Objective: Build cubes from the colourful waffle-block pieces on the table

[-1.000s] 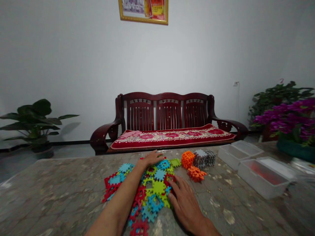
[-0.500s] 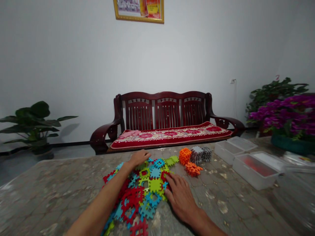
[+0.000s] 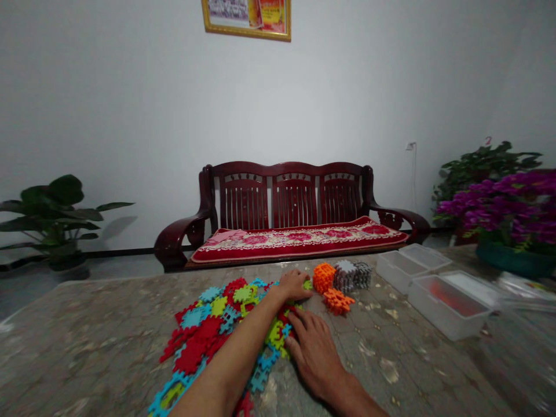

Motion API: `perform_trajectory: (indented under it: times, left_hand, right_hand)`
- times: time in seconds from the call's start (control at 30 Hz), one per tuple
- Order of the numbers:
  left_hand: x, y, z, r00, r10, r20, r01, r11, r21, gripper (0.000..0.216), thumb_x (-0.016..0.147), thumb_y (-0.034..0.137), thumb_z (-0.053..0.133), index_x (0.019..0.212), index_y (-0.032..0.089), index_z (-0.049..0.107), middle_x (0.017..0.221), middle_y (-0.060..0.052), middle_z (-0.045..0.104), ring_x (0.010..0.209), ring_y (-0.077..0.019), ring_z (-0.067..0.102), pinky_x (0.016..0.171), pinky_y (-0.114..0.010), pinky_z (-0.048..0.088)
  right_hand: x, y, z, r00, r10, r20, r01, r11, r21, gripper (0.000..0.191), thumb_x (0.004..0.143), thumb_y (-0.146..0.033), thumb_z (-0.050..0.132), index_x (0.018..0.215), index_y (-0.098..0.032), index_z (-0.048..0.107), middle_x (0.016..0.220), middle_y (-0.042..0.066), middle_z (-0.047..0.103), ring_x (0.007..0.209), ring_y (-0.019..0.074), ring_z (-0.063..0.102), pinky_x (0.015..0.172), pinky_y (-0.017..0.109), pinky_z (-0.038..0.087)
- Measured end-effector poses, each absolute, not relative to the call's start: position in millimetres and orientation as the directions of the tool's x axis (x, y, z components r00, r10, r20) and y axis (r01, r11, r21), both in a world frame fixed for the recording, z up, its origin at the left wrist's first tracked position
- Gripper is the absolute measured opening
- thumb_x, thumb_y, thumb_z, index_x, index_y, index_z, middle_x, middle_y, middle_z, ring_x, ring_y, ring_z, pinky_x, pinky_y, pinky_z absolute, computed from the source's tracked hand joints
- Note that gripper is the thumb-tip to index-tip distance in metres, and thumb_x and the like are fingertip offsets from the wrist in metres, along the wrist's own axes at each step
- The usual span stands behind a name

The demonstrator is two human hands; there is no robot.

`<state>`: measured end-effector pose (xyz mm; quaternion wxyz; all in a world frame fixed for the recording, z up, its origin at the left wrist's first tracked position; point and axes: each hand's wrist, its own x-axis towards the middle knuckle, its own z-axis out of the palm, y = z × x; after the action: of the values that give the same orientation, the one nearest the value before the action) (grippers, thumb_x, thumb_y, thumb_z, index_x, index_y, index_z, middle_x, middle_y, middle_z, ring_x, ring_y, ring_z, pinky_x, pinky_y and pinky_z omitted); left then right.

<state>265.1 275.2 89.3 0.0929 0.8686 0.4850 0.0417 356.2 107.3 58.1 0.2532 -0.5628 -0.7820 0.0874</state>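
Observation:
A spread pile of flat toothed interlocking toy tiles [image 3: 204,336], in red, blue and lime green, lies on the table before me. My left hand [image 3: 294,285] reaches across to the pile's far right end, its fingers laid over the tiles beside a lime green tile [image 3: 307,285]. The left forearm hides the middle of the pile. At the right edge rests my right hand [image 3: 316,350], fingers stretched out and thumb apart, the fingertips touching a red tile [image 3: 284,315]. A small blue tile [image 3: 286,330] shows between its thumb and index finger. Neither hand visibly grips a tile.
Right of the pile stand stacked orange tiles [image 3: 324,278], a loose orange cluster [image 3: 338,301] and grey stacks [image 3: 345,275]. Farther right are clear plastic boxes [image 3: 452,318], one with something orange-red inside, and purple flowers [image 3: 512,202]. A wooden bench [image 3: 289,197] stands behind the table [image 3: 391,370].
My left hand has swept right across the far side of the pile, uncovering red, blue and green tiles on the left. The right hand has stayed almost in place at the right edge.

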Motion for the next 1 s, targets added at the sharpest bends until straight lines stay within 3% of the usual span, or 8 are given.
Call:
perform_trajectory:
  times: [0.1, 0.2, 0.47, 0.7, 0.83, 0.9, 1.0]
  left_hand:
    - [256, 274, 90, 0.521, 0.853, 0.019, 0.838, -0.516, 0.176, 0.042, 0.083, 0.037, 0.06, 0.121, 0.021, 0.067, 0.132, -0.015, 0.065, 0.124, -0.0328, 0.06, 0.106, -0.049, 0.046]
    - [241, 273, 93, 0.549, 0.834, 0.048, 0.82, -0.549, 0.161, 0.035, 0.077, 0.03, 0.065, 0.11, 0.021, 0.068, 0.12, -0.012, 0.069, 0.116, -0.0299, 0.063, 0.104, -0.043, 0.047]
    - [188, 248, 112, 0.613, 0.767, 0.19, 0.738, -0.642, 0.208, 0.037, 0.074, 0.021, 0.064, 0.111, 0.021, 0.064, 0.116, -0.006, 0.061, 0.105, -0.0205, 0.063, 0.094, -0.032, 0.051]
    - [118, 214, 120, 0.541, 0.743, 0.395, 0.683, -0.662, 0.309, 0.017, 0.076, 0.014, 0.057, 0.09, 0.02, 0.064, 0.105, -0.005, 0.061, 0.102, -0.0188, 0.061, 0.096, -0.033, 0.05]
    - [86, 184, 127, 0.473, 0.799, 0.371, 0.724, -0.592, 0.353, 0.012, 0.08, 0.017, 0.054, 0.082, 0.02, 0.065, 0.091, -0.003, 0.067, 0.091, -0.0189, 0.064, 0.092, -0.034, 0.051]
    - [71, 167, 128, 0.394, 0.841, 0.371, 0.771, -0.522, 0.364, 0.016, 0.085, 0.023, 0.052, 0.084, 0.021, 0.067, 0.096, -0.005, 0.07, 0.096, -0.0209, 0.066, 0.097, -0.037, 0.051]
    - [45, 141, 117, 0.226, 0.894, 0.386, 0.849, -0.375, 0.372, 0.029, 0.088, 0.038, 0.058, 0.106, 0.023, 0.073, 0.131, -0.011, 0.068, 0.127, -0.0288, 0.059, 0.112, -0.047, 0.044]
  right_hand:
    - [356, 106, 59, -0.237, 0.93, 0.281, 0.836, 0.342, -0.429, 0.045, 0.1, -0.036, 0.051, 0.143, -0.026, 0.059, 0.149, 0.008, 0.058, 0.138, 0.0294, 0.05, 0.118, 0.051, 0.036]
    - [356, 106, 59, -0.233, 0.928, 0.291, 0.829, 0.347, -0.44, 0.045, 0.1, -0.036, 0.051, 0.144, -0.028, 0.058, 0.149, 0.008, 0.058, 0.137, 0.0287, 0.051, 0.118, 0.051, 0.036]
    - [358, 109, 54, -0.238, 0.924, 0.3, 0.826, 0.355, -0.438, 0.046, 0.1, -0.037, 0.05, 0.144, -0.027, 0.059, 0.148, 0.008, 0.059, 0.136, 0.0281, 0.052, 0.117, 0.048, 0.037]
    - [361, 111, 53, -0.257, 0.919, 0.299, 0.818, 0.372, -0.439, 0.047, 0.101, -0.038, 0.048, 0.145, -0.026, 0.058, 0.151, 0.008, 0.057, 0.137, 0.0275, 0.051, 0.118, 0.047, 0.036]
    - [364, 114, 48, -0.244, 0.927, 0.284, 0.818, 0.354, -0.453, 0.049, 0.101, -0.039, 0.045, 0.147, -0.026, 0.057, 0.153, 0.009, 0.055, 0.14, 0.0274, 0.05, 0.119, 0.048, 0.036]
    - [366, 116, 45, -0.192, 0.946, 0.26, 0.838, 0.296, -0.458, 0.052, 0.1, -0.041, 0.045, 0.149, -0.025, 0.055, 0.157, 0.011, 0.05, 0.145, 0.029, 0.045, 0.121, 0.049, 0.034]
    - [367, 117, 45, -0.14, 0.971, 0.194, 0.87, 0.215, -0.444, 0.063, 0.097, -0.047, 0.05, 0.154, -0.021, 0.047, 0.165, 0.016, 0.037, 0.152, 0.0331, 0.034, 0.124, 0.053, 0.028]
